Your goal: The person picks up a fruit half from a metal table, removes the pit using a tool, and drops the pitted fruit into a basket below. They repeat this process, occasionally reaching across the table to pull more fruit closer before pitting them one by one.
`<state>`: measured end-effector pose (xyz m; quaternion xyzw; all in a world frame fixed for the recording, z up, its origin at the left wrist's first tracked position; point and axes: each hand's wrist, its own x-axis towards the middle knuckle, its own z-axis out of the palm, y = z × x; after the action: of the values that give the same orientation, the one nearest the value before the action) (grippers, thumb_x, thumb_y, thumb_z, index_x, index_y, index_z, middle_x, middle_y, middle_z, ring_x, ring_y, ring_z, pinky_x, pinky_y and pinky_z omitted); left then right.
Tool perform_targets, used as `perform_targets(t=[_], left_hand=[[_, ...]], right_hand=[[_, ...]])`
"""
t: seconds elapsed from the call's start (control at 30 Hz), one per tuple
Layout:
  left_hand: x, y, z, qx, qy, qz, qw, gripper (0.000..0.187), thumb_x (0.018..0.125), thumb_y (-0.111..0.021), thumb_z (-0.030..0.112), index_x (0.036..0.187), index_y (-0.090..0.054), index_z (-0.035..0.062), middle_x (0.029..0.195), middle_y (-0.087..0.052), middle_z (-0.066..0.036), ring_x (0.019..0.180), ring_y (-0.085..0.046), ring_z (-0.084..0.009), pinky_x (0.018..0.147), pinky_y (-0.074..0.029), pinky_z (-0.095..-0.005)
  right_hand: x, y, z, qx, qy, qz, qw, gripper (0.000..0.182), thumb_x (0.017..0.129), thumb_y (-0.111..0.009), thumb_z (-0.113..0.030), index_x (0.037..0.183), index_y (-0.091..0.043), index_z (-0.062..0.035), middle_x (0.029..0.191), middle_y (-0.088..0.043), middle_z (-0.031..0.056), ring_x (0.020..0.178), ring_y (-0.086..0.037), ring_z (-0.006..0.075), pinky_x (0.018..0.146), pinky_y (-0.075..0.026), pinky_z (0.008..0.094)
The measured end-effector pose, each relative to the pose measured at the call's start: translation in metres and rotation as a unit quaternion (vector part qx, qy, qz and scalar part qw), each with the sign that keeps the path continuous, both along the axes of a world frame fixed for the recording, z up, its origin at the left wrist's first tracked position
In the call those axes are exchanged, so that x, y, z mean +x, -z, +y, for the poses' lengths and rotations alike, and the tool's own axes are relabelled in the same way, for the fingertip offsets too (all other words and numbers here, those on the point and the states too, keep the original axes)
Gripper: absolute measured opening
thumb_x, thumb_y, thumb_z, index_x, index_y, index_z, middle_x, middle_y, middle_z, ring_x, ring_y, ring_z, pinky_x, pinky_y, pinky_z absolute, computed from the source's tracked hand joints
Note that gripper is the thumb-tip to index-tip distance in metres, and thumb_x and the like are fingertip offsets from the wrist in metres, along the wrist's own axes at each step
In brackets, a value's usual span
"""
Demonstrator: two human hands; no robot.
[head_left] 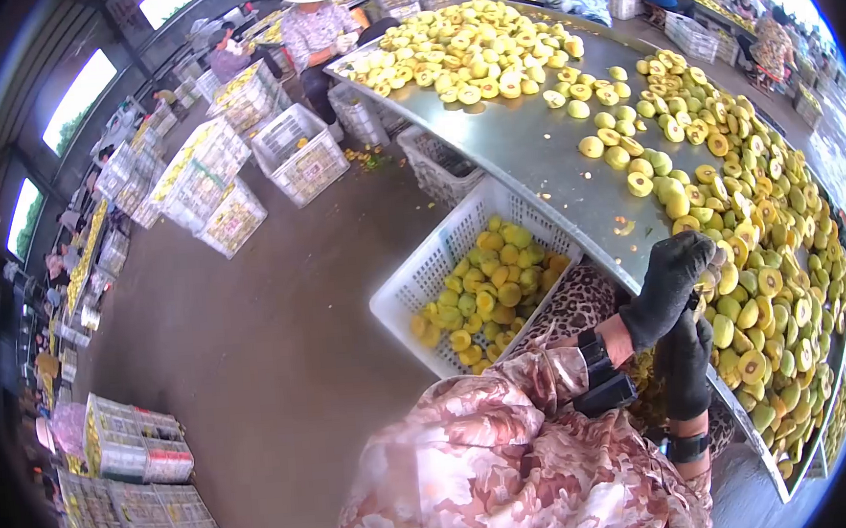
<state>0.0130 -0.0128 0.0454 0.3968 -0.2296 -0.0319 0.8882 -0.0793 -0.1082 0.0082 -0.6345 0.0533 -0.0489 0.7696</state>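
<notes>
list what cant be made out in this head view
Anything inside the left hand and right hand: head view, hidden by their dark gloves.
Bottom of the white crate: head view, under fruit.
Any lettering on the stacked crates: head view, too small.

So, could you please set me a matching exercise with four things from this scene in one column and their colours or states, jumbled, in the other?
Things:
1. Near table
2. Gloves
3. Floor
4. Near crate

Descriptions:
a. White, with holes in its walls
b. Dull brown
c. Silvery metal, with cut fruit heaped on it
d. Dark grey, close together at a metal edge

Right pairs: 1-c, 2-d, 3-b, 4-a
</notes>
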Motion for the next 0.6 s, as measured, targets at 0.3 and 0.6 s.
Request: perform_targets(t=[0.3,0.6], left_hand=[[-0.003,-0.019,0.019,0.068,-0.092,-0.107,0.988,0.019,0.103,-0.058,0.016,0.098,-0.066,-0.0002,0.088,-0.067,-0.002,0.084,-0.060,-0.0084,0.073,-0.050,-0.0268],[-0.001,-0.009,0.024,0.006,0.001,0.016,1.000,0.038,0.106,-0.054,0.031,0.107,-0.068,-0.0041,0.096,-0.071,-0.004,0.086,-0.061,-0.0090,0.079,-0.053,-0.0284]], right_hand=[[0.004,-0.004,0.009,0.012,-0.039,0.010,0.999,0.021,0.106,-0.052,-0.031,0.110,-0.059,-0.0108,0.083,-0.059,-0.0021,0.060,-0.046,0.0015,0.047,-0.033,0.0200],[0.026,0.023,0.002,-0.197,0.015,-0.139,0.970,0.043,0.101,-0.059,-0.033,0.123,-0.057,0.0043,0.105,-0.065,0.0059,0.091,-0.059,0.0157,0.077,-0.048,0.0299]])
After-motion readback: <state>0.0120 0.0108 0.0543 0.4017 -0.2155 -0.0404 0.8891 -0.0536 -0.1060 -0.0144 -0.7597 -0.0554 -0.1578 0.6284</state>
